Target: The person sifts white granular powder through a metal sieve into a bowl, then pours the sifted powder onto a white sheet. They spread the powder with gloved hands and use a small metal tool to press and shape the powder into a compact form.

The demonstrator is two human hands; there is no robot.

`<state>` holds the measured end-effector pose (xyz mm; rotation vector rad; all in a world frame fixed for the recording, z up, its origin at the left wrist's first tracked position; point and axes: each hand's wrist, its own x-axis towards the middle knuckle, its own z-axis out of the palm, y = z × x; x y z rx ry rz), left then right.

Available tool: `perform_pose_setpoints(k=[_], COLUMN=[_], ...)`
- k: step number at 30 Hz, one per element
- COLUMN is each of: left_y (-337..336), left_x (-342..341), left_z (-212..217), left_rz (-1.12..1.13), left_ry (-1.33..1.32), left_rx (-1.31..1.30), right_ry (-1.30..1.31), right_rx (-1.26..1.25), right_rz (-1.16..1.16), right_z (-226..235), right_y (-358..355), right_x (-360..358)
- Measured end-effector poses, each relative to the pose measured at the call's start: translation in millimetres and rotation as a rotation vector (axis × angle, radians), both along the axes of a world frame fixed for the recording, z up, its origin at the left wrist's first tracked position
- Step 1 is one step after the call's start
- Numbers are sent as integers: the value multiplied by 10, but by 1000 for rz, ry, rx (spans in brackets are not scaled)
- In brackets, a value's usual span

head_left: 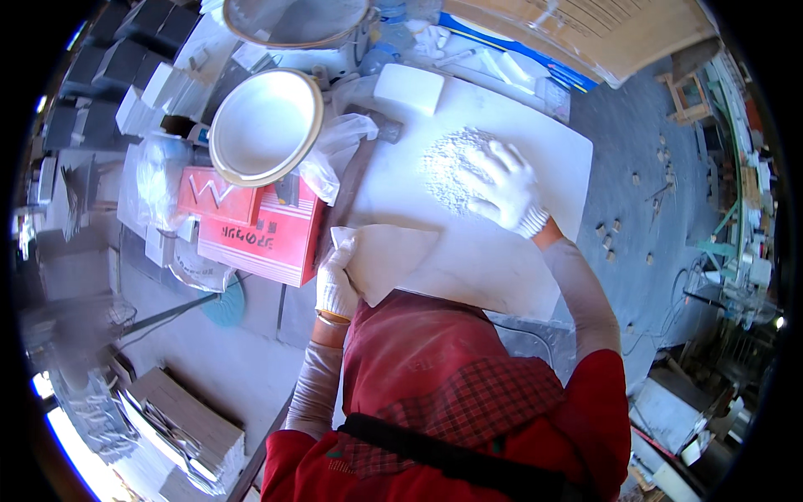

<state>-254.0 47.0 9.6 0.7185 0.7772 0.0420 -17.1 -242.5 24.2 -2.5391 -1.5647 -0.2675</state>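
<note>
Across a smooth white tabletop (535,276), a loose heap of white granular powder (450,170) is spread just left of the nearer, white-gloved right hand (502,186), whose splayed fingers are laid over its edge, nothing gripped. By the white-gloved left hand (336,283), partly closed, a thin pale sheet (391,253) is held, extended rightward, apart from the heap.

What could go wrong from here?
1. Granules may scatter: the right hand lies spread on the loose white heap, and the white slab shows no raised rim, so a wide sweep could push some over.
2. The pale sheet might snag or slide: the left hand grips one end, close to the apron.
3. The round white tub could get knocked, sitting left among boxes and plastic bags.
</note>
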Motion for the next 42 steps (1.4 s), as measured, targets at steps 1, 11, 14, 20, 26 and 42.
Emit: perform_pose_setpoints(k=[1, 11, 14, 20, 26, 42], left_y=[-8, 170, 220, 187, -11, -60], left_x=[-28, -241, -205, -26, 209, -37], left_z=[-14, 67, 185, 223, 147, 532], left_rz=[4, -344, -458, -316, -408, -476], left_ry=[7, 235, 223, 155, 145, 8], left_rx=[13, 436, 566, 254, 397, 1289], right_ry=[-7, 18, 10, -91, -128, -83], right_rx=[21, -115, -114, -49, 6, -94], right_rz=[1, 53, 35, 19, 7, -4], right_z=[35, -264, -311, -396, -349, -233], right_y=[26, 726, 692, 454, 296, 1197], right_x=[-1, -579, -478, -135, -99, -205])
